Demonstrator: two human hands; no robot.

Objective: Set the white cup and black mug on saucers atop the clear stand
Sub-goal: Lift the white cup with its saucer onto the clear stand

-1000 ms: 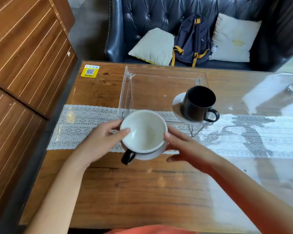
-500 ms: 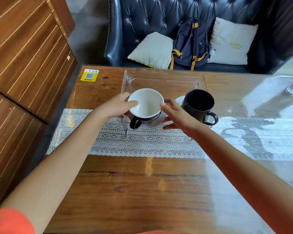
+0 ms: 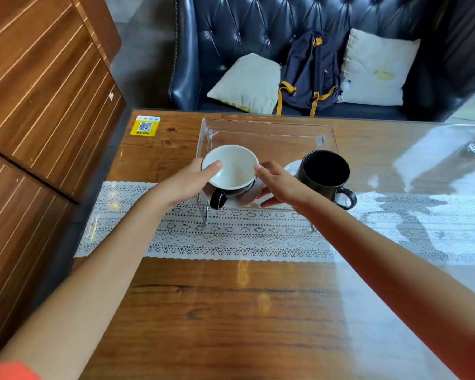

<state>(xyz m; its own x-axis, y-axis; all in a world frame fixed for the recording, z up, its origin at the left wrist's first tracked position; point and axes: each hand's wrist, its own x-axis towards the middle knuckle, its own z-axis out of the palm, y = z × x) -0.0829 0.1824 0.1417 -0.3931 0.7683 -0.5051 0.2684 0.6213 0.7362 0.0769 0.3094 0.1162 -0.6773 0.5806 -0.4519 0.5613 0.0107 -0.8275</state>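
The white cup (image 3: 232, 167), white inside with a black outside and black handle, sits on a pale saucer (image 3: 249, 193) at the left front of the clear stand (image 3: 269, 127). My left hand (image 3: 188, 181) grips the cup's left rim, thumb over the edge. My right hand (image 3: 279, 183) holds the cup's right side and the saucer edge. The black mug (image 3: 325, 172) stands on its own white saucer (image 3: 291, 167) at the stand's right, handle pointing to the front right. Whether the cup's saucer rests fully on the stand I cannot tell.
A white lace runner (image 3: 231, 237) crosses the wooden table (image 3: 217, 311) under the stand. A yellow QR sticker (image 3: 145, 126) lies at the far left corner. Behind the table, a dark leather sofa (image 3: 231, 28) holds two cushions and a navy backpack (image 3: 310, 69). Wooden panelling (image 3: 39, 91) is at left.
Both hands carried the white cup and its saucer from above the table's near side forward and onto the left part of the clear stand. The black mug stayed put.
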